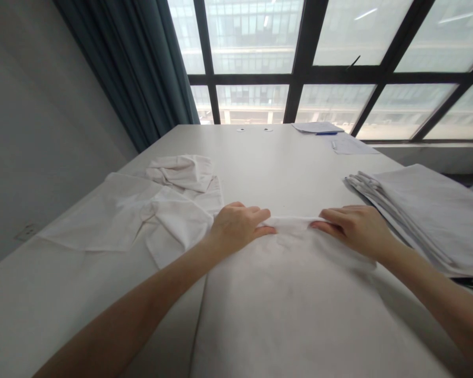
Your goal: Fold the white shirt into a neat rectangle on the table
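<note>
A large white cloth (299, 304) stretches over the table's near side and toward me. Its far edge is pinched in both hands, a short way apart. My left hand (236, 226) grips the edge left of the middle, thumb on the near side and fingers curled over. My right hand (350, 228) holds the same edge further right, also closed with the thumb toward me. Between the hands the edge runs nearly straight. Part of the cloth at the right looks slightly smeared by motion.
Crumpled white cloths (177, 205) lie left on the white table (260, 163). A stack of folded white cloths (437, 215) sits at the right. Papers (317, 127) and a blue pen (326, 133) lie at the far edge, before windows and a blue curtain (142, 63).
</note>
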A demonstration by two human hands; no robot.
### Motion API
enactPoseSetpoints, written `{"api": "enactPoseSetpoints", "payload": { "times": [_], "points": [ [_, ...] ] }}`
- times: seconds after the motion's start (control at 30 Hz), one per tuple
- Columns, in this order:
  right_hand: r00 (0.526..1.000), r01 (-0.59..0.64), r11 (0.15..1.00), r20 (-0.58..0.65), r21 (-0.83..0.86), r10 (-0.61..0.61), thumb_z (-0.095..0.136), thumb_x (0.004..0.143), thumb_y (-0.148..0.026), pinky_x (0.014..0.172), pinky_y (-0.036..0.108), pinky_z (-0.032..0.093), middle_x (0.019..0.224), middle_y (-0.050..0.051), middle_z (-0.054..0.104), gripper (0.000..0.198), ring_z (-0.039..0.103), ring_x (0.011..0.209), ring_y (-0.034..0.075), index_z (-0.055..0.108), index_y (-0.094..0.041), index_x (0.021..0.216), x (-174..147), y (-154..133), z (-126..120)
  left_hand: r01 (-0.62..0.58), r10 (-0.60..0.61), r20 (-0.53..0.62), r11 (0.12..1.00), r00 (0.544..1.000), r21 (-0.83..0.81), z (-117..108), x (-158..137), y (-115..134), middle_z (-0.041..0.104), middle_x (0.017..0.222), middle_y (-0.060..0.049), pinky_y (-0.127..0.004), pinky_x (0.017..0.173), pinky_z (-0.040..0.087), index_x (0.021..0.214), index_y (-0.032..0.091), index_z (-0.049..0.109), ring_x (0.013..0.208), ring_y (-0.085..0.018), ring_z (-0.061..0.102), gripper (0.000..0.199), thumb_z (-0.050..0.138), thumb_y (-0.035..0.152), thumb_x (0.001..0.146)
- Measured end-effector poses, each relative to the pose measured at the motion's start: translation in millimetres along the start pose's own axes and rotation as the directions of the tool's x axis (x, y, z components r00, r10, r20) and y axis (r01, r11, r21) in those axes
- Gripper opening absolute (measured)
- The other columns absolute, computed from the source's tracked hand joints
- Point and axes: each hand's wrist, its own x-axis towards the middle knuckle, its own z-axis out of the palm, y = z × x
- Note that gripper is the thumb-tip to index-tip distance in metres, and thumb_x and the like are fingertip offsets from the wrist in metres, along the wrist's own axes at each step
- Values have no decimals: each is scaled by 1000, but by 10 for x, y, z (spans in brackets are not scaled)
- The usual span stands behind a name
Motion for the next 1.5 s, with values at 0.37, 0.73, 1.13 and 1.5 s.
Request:
{"api": "enactPoseSetpoints", "payload": {
  "times": [0.37, 0.73, 1.13, 1.5],
  "points": [
    [997, -71, 998, 13, 3, 70, 32, 96, -62, 55, 28, 27, 52, 3, 60, 59, 54, 51, 17, 65, -23, 65, -23, 130, 126, -9, 10, 30, 999, 999, -46, 95, 2, -75, 67, 75, 2, -26, 72, 41, 83, 21, 60, 66, -13, 60, 40, 36, 47, 102],
    [966, -256, 915, 128, 312, 227, 53, 85, -65, 52, 26, 36, 56, -1, 60, 45, 52, 51, 15, 67, -23, 80, -71, 294, 244, 115, -113, 39, 992, 993, -49, 156, -1, -161, 68, 70, 0, -27, 73, 41, 81, 21, 61, 64, -14, 60, 36, 41, 44, 101],
    [989, -113, 875, -27, 471, 142, 45, 95, -27, 98, 44, 47, 122, 11, 65, 26, 59, 118, 26, 63, -23, 113, -49, 188, 393, 65, -61, 66, 996, 996, -55, 287, -82, -315, 73, 92, -4, -35, 89, 37, 119, 19, 47, 83, -18, 68, 21, 44, 28, 100],
    [977, 40, 976, 195, 214, -83, 34, 101, -33, 114, 52, 29, 154, 7, 38, 52, 28, 144, 25, 28, -24, 153, -157, -106, 505, 17, -13, 112, 999, 994, -29, 337, -123, -311, 66, 108, -7, -37, 89, 33, 119, 18, 48, 98, -21, 63, 23, 40, 31, 101]
  ]
}}
